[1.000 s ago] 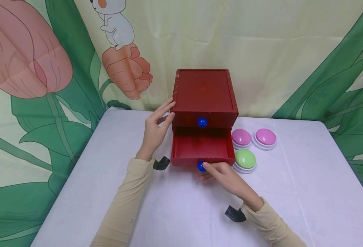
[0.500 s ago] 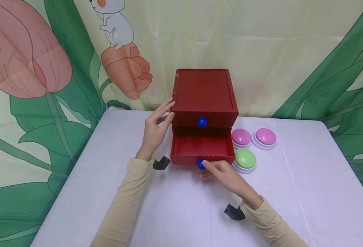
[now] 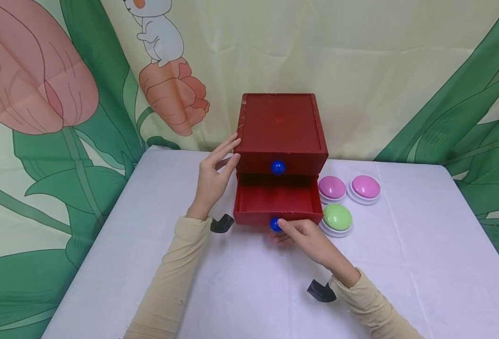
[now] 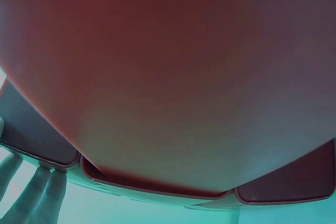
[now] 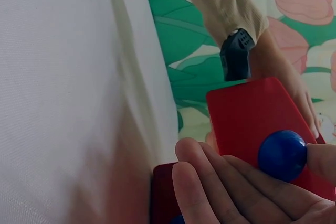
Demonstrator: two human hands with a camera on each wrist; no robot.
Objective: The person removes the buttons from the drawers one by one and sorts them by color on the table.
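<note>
A dark red two-drawer cabinet (image 3: 279, 122) stands at the middle back of the table. Its upper drawer is closed, with a blue knob (image 3: 278, 167) on the front. The lower drawer (image 3: 274, 200) is pulled out and nothing shows inside. My right hand (image 3: 310, 240) pinches the blue knob (image 5: 282, 156) of that lower drawer between thumb and fingers. Against the cabinet's left side rests my left hand (image 3: 213, 181), its fingers extended along the upper edge. A large blurred surface fills most of the left wrist view, with fingers (image 4: 44, 195) at the lower left.
Right of the cabinet sit two pink domed buttons (image 3: 331, 188) on white bases and a green domed button (image 3: 337, 217), close to the drawer's right side. A printed curtain (image 3: 351, 84) hangs behind the white-covered table (image 3: 423, 235).
My right hand and the lower drawer have moved slightly inward, toward the cabinet. The left hand stays in place on the cabinet's side.
</note>
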